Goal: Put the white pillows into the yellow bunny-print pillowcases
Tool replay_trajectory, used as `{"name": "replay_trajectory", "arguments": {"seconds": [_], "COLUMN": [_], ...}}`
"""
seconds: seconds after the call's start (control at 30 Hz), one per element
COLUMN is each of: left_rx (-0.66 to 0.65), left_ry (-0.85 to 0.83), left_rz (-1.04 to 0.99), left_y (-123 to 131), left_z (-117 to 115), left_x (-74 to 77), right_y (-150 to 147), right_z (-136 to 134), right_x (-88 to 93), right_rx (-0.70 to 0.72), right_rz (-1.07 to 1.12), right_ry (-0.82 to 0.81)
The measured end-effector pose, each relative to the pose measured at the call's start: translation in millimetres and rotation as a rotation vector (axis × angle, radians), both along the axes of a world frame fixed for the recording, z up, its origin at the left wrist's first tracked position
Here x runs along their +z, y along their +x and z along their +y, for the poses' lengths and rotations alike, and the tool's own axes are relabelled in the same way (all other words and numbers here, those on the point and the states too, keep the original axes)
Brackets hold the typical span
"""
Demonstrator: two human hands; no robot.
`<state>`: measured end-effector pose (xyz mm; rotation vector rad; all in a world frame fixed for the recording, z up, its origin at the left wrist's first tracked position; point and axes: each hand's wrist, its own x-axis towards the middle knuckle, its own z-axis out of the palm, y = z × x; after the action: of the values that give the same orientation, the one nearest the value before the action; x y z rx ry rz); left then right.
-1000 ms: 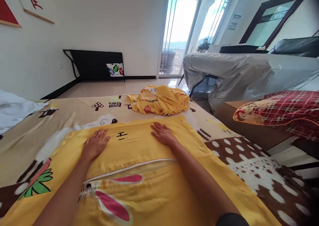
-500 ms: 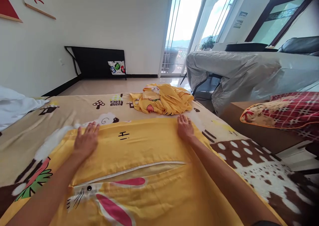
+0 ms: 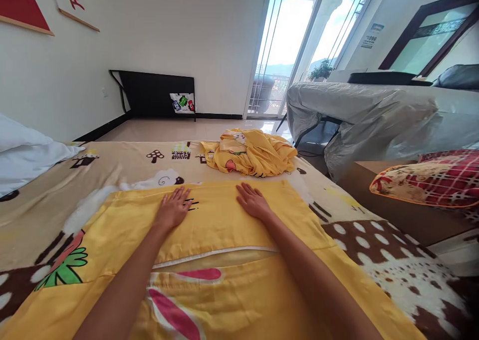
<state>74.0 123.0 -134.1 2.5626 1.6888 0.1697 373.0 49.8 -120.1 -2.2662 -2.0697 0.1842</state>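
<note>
A yellow duvet cover (image 3: 217, 220) with printed rabbit ears and a white-edged opening lies spread over the bed, its far edge running straight across. My left hand (image 3: 174, 209) rests flat on the folded far part, fingers apart, partly over the black printed letters. To the right, my right hand (image 3: 254, 201) lies flat on the same cloth with fingers spread. Neither hand grips anything. Just beyond the far edge sits a crumpled yellow printed cloth (image 3: 258, 155). The cover's near part runs out of view beneath my forearms.
Under the cover is a beige and brown patterned blanket (image 3: 123, 160). White bedding (image 3: 33, 150) lies at the left. On the right, a plaid cushion (image 3: 430, 180) rests on a brown box (image 3: 359, 180); a plastic-covered table (image 3: 374, 100) stands behind. A black folded frame (image 3: 157, 93) leans on the wall.
Both hands have slid inward across the cover, left hand to the right and right hand to the left. The far part looks flatter at the sides. The view has shifted slightly.
</note>
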Motion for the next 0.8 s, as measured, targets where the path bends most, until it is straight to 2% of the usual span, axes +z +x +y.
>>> {"name": "replay_trajectory", "arguments": {"seconds": [0.17, 0.23, 0.27, 0.33, 0.37, 0.43, 0.53, 0.6, 0.63, 0.7, 0.8], "left_rx": [0.24, 0.327, 0.349, 0.326, 0.275, 0.127, -0.119, -0.218, -0.233, -0.212, -0.093], "left_ry": [0.02, 0.042, 0.061, 0.097, 0.108, 0.104, 0.057, 0.012, 0.005, 0.003, 0.031], "left_rz": [0.067, 0.088, 0.094, 0.089, 0.079, 0.048, 0.016, 0.011, 0.005, -0.006, 0.008], "left_y": [-122, -154, -161, -152, -137, -89, -13, 13, 15, -5, -69], "left_z": [1, -5, -9, -20, -27, -47, -80, -98, -104, -107, -98], "left_x": [16.1, 27.7, 33.9, 44.9, 48.8, 50.9, 39.0, 26.5, 20.9, 12.4, 5.4], "right_y": [87, 105, 106, 87, 67, 13, -75, -107, -111, -94, -31], "right_z": [-54, -74, -80, -84, -82, -75, -68, -73, -77, -89, -112], "right_x": [12.7, 21.5, 25.7, 31.3, 32.1, 29.4, 18.8, 11.5, 8.8, 5.9, 6.7], "right_rx": [-0.355, -0.455, -0.478, -0.457, -0.408, -0.253, 0.031, 0.158, 0.186, 0.166, 0.009], "right_rz": [-0.068, -0.098, -0.11, -0.122, -0.117, -0.079, 0.008, 0.05, 0.061, 0.065, 0.039], "right_ry": [-0.053, -0.057, -0.048, -0.013, 0.007, 0.035, 0.049, 0.047, 0.049, 0.046, 0.02]}}
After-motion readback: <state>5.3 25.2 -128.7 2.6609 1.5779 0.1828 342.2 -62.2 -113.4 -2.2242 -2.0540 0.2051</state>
